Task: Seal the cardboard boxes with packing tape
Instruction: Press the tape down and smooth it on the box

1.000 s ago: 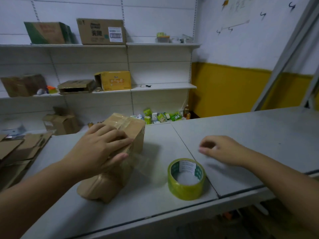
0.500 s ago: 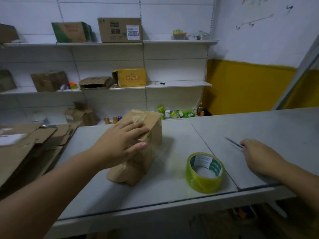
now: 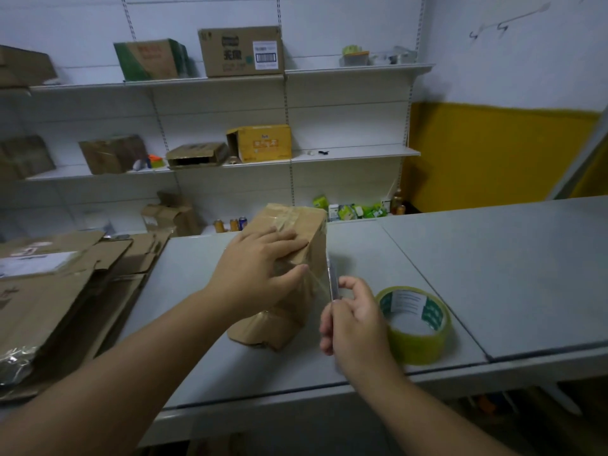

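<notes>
Pressing down on the small brown cardboard box (image 3: 315, 240) at mid-table, the left hand (image 3: 256, 268) lays straight fingers across its taped top, thumb on the near side. Just right of it, the right hand (image 3: 357, 324) pinches a thin metal blade (image 3: 333, 281) upright against a clear tape strip (image 3: 318, 286). A yellow-green tape roll (image 3: 415, 327) lies further right on the grey table (image 3: 493, 274).

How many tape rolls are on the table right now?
1: the yellow-green tape roll on the table, right of the right hand holding the thin blade. Others may be out of view.
</notes>
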The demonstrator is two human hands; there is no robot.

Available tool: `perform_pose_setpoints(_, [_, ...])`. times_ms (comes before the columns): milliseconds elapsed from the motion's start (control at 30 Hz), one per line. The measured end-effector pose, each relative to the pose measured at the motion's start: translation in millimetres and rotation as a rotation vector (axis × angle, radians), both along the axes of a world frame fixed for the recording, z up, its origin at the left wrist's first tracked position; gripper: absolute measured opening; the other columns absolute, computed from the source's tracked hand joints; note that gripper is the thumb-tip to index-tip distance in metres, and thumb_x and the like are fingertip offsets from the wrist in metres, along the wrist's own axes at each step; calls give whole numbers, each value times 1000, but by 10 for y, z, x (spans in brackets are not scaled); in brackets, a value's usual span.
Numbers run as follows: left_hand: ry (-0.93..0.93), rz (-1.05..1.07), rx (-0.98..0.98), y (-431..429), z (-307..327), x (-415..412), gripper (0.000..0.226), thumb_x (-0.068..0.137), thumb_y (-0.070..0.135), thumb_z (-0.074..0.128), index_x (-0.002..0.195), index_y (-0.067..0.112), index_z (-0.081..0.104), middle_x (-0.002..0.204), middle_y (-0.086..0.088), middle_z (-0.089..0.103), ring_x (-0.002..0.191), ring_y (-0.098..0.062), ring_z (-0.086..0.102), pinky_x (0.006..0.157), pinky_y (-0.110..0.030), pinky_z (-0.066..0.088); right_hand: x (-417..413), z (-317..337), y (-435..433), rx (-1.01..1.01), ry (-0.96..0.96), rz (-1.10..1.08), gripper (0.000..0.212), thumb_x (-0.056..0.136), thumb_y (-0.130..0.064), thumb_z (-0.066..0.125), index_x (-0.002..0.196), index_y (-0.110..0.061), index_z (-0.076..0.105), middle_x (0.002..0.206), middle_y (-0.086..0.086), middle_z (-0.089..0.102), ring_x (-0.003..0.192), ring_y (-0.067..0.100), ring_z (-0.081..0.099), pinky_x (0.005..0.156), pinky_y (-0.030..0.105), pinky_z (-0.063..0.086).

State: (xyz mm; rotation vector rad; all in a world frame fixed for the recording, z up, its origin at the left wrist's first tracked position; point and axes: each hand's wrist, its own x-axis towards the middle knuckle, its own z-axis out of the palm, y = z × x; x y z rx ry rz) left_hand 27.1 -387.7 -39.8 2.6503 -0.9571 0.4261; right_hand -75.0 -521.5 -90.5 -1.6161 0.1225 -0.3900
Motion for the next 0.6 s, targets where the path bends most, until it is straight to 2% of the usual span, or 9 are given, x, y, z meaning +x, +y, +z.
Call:
perform_pose_setpoints(167, [-21,-5,16,14,-33,23,68,74,70,19,136,47,35,146,22,33,140,-5,22,108,-28,16,172,-86,-104,-235,-91,-81,14,99,-28,40,94,-29,54,50,1,53,44,9,55,46,26,48])
perform_pose_setpoints(333, [-38,-13,6,32,-72,45,63,76,70,20,134,49,31,145,22,33,140,-5,22,112,-32,15,172,-184,-150,-280,-85,-34,15,98,-23,44,85,-24,51,52,3,56,44,8,52,47,35,48])
perform_pose_setpoints(400, [-45,-15,10,40,-76,56,63,76,71,20,134,48,31,145,22,33,140,-4,21,112,-30,15,157,-194,-150,-283,-124,-23,15,97,-19,43,88,-29,49,56,4,59,43,6,49,45,30,42])
perform_pose_setpoints(500, [-36,1,2,26,-65,54,71,74,75,18,135,46,36,145,22,34,139,-2,22,112,-28,14,146,-189,-161,-243,-154,-19,23,97,-15,43,103,-38,44,60,2,62,42,4,49,47,19,38])
perform_pose_setpoints(600, [-23,42,-70,-29,-68,39,71,71,75,20,131,45,43,141,23,40,138,0,26,112,-30,18,155,-198,-179,-197,-175,13,32,97,-20,42,101,-52,40,61,3,63,42,5,48,47,25,40])
